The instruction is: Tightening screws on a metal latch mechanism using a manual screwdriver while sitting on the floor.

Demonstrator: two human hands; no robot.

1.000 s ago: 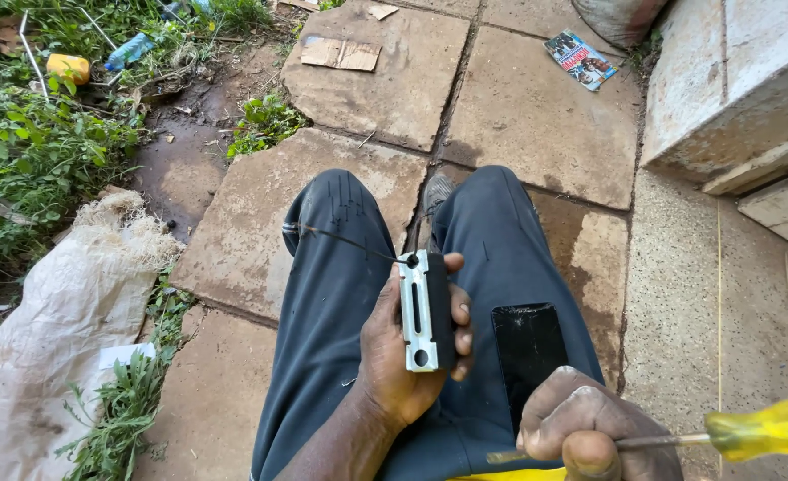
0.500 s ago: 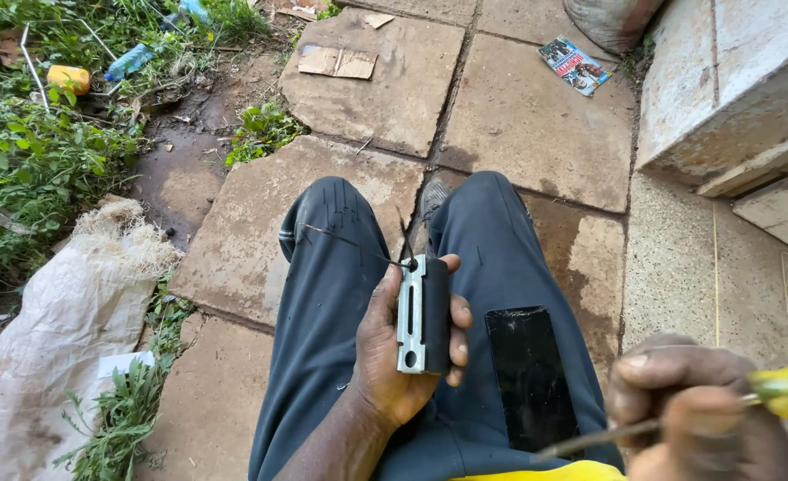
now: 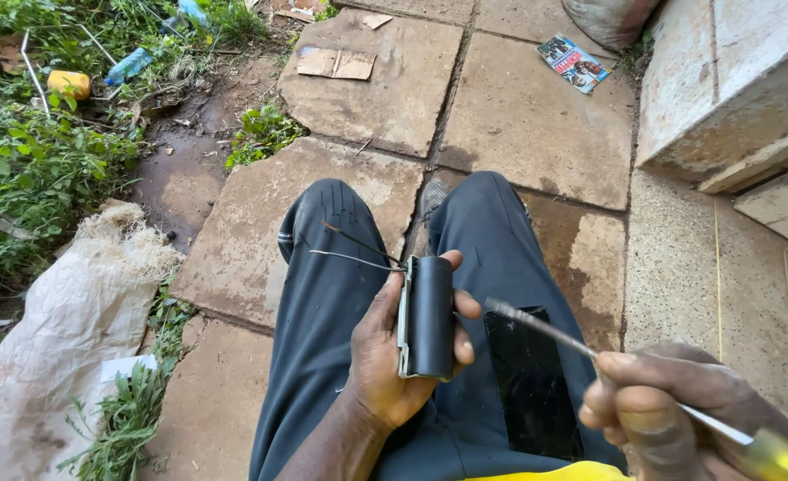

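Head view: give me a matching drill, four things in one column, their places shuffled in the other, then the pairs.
Things:
1. black box with wires
2. screwdriver
3. phone
4. white sack

Places:
A. lying on the person's right thigh
B. on the ground at the left, beside the weeds
C. held in the left hand
D. held in the right hand, tip toward the box

Pairs: 1-C, 2-D, 3-A, 4-B

Two hands [image 3: 394,356], one screwdriver [image 3: 545,330], one black device [image 3: 430,316], one phone [image 3: 532,387], one sack [image 3: 64,330]
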